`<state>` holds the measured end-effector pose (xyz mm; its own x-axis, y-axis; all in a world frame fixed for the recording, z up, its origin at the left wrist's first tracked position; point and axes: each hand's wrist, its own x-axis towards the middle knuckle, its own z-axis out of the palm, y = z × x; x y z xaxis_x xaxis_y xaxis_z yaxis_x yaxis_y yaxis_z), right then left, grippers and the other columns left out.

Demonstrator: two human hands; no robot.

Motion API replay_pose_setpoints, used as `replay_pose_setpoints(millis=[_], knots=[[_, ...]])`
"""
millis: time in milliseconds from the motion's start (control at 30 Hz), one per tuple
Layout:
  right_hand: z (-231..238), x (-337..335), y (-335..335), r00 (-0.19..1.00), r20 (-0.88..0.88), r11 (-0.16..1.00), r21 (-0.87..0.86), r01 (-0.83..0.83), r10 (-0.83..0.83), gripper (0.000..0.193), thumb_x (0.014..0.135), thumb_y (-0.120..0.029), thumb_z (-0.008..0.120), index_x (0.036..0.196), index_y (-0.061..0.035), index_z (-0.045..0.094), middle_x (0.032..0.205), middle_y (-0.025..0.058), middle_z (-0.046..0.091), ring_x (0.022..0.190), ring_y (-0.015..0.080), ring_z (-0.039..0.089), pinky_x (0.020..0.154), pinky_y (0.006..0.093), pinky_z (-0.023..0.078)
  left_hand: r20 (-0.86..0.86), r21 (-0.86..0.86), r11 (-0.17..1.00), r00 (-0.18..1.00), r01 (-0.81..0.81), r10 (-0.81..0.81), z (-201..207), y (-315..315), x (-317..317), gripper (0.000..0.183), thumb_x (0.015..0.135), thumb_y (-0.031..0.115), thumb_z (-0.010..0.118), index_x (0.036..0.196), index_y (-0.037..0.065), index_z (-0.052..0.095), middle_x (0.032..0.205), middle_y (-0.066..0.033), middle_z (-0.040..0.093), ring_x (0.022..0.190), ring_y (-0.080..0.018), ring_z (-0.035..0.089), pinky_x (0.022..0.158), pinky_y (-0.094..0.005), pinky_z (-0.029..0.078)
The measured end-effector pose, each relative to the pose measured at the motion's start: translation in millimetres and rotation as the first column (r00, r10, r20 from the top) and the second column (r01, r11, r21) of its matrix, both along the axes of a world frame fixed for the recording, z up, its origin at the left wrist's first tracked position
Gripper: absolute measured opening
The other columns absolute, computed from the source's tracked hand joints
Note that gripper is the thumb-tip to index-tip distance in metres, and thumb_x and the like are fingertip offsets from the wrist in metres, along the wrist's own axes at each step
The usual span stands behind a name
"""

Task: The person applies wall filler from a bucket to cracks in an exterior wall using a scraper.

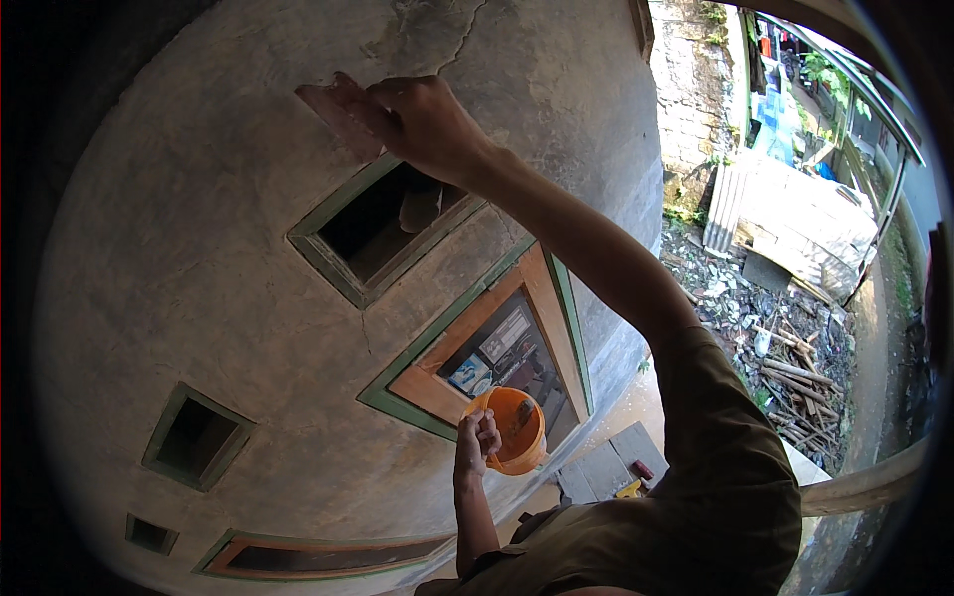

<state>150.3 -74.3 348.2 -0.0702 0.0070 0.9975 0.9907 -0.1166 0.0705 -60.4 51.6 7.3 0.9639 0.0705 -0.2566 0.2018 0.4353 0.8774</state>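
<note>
My right hand (429, 121) is raised high against the grey plastered wall (199, 248), its fingers closed on a flat, pinkish scraper (350, 111). The scraper lies close along the wall, just above a small green-framed opening (370, 288); I cannot tell whether its edge touches. Lower down, my left hand (475, 443) grips the rim of an orange bucket (537, 437), fingers curled over it. The bucket tilts so that its inside shows, with a greyish tool or lump (521, 415) in it that I cannot make out.
A wood-and-green-framed window (422, 382) is beside the bucket. More small openings (199, 437) line the wall, and a crack (465, 38) runs near its top. Below lie grey boards (604, 467) with a yellow item (630, 489). Rubble, bamboo poles (795, 372) and corrugated sheets (785, 214) fill the right.
</note>
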Motion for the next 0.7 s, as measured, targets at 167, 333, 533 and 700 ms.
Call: replay_pose_setpoints(millis=[167,333,533,700], knots=[[8,90,-75,0.903,-0.370,0.967,0.044,0.252,-0.219,0.022,0.083,-0.024,0.060,0.095,-0.0062,0.067,0.069,0.0121,0.066,0.061,0.0198,0.065,0.055,0.0320,0.050,0.021,0.045,0.999,1.000,-0.020,0.019,7,1,-4,0.026,0.087,0.034,0.041,0.079,0.010,0.047,0.050,0.0060,0.026,0.036,-0.0065,0.032,0.035,-0.0203,0.027],[59,74,-115,0.852,-0.379,0.901,0.092,0.423,-0.362,0.029,0.090,-0.027,0.053,0.113,-0.0121,0.061,0.092,0.0160,0.065,0.076,0.0261,0.064,0.067,0.0388,0.050,0.040,0.020,0.998,0.997,-0.061,0.060,3,7,-13,0.026,0.087,0.033,0.040,0.079,0.010,0.047,0.049,0.0059,0.026,0.036,-0.0065,0.032,0.035,-0.0205,0.027],[96,88,-114,0.692,0.499,0.840,0.158,0.520,-0.522,0.019,0.088,-0.013,0.055,0.104,-0.0089,0.063,0.089,0.0138,0.065,0.076,0.0262,0.063,0.064,0.0386,0.052,0.004,0.012,0.997,0.997,-0.075,0.075,1,6,-8,0.025,0.087,0.032,0.041,0.078,0.010,0.047,0.049,0.0060,0.026,0.036,-0.0067,0.032,0.035,-0.0206,0.027],[41,130,-127,0.731,0.422,0.752,-0.153,0.641,-0.536,0.046,0.073,0.006,0.059,0.114,-0.0138,0.058,0.118,0.0007,0.056,0.104,0.0213,0.056,0.091,0.0331,0.048,-0.003,-0.007,0.996,0.996,-0.091,0.091,-4,8,-10,0.024,0.087,0.031,0.042,0.077,0.010,0.047,0.049,0.0057,0.027,0.036,-0.0066,0.032,0.035,-0.0205,0.026]])
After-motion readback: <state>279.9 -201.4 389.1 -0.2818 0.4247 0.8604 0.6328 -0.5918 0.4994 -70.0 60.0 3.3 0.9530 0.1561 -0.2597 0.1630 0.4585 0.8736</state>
